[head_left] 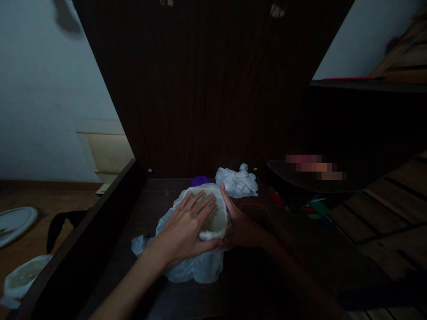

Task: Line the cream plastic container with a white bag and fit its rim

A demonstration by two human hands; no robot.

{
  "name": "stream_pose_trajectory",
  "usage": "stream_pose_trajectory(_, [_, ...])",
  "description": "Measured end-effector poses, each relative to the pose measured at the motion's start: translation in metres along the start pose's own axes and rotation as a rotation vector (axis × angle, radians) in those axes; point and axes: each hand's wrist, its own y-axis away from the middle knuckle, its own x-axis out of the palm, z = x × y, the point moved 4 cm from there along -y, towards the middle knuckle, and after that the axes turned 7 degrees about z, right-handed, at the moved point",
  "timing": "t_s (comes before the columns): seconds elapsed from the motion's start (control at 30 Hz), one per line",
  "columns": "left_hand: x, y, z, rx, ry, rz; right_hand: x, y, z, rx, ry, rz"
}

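A pale, squarish block [217, 218] with a rounded rim rests on a crumpled white plastic bag [200, 270]; I cannot make out its kind. Across its top left my left hand [190, 222] lies flat with fingers spread. My right hand [242, 224] cups the block's right side, its thumb pointing up along the edge, while its other fingers are mostly hidden in shadow. Behind the block sits a knotted white plastic bag [237, 182], and a purple thing [200, 181] shows beside it.
A dark wooden board [207, 98] stands upright behind the dark tabletop [150, 195], with a raised side panel [110, 218] on the left. A dark shelf [300, 180] juts in at right above small coloured items [318, 208]. White dishes [26, 273] are at floor level, lower left.
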Motion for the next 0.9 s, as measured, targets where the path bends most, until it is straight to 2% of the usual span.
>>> stream_pose_trajectory(0.17, [0.007, -0.002, 0.003, -0.004, -0.017, 0.015, 0.015, -0.010, -0.020, -0.061, -0.121, -0.065])
stream_pose_trajectory(0.3, [0.003, 0.000, 0.003, 0.016, -0.011, -0.006, 0.023, -0.014, -0.035, -0.083, -0.154, -0.053])
stream_pose_trajectory(0.37, [-0.003, 0.005, 0.004, 0.030, -0.006, -0.051, 0.019, -0.011, -0.039, -0.059, -0.155, -0.012])
stream_pose_trajectory(0.47, [-0.011, 0.018, 0.010, 0.001, 0.017, -0.151, 0.001, -0.002, -0.040, 0.042, -0.162, 0.070])
stream_pose_trajectory(0.5, [-0.012, 0.024, 0.013, -0.027, 0.036, -0.185, -0.007, 0.000, -0.038, 0.046, -0.180, 0.081])
stream_pose_trajectory(0.57, [-0.010, 0.033, 0.021, -0.100, 0.092, -0.231, -0.023, -0.001, -0.028, -0.032, -0.249, 0.051])
stream_pose_trajectory(0.67, [0.004, 0.042, 0.031, -0.187, 0.184, -0.229, -0.036, -0.013, -0.004, -0.197, -0.311, -0.100])
stream_pose_trajectory(0.77, [0.020, 0.044, 0.037, -0.231, 0.240, -0.203, -0.032, -0.031, 0.014, -0.182, -0.255, -0.217])
stream_pose_trajectory(0.9, [0.034, 0.051, 0.044, -0.294, 0.253, -0.196, -0.017, -0.045, 0.017, -0.110, -0.274, -0.235])
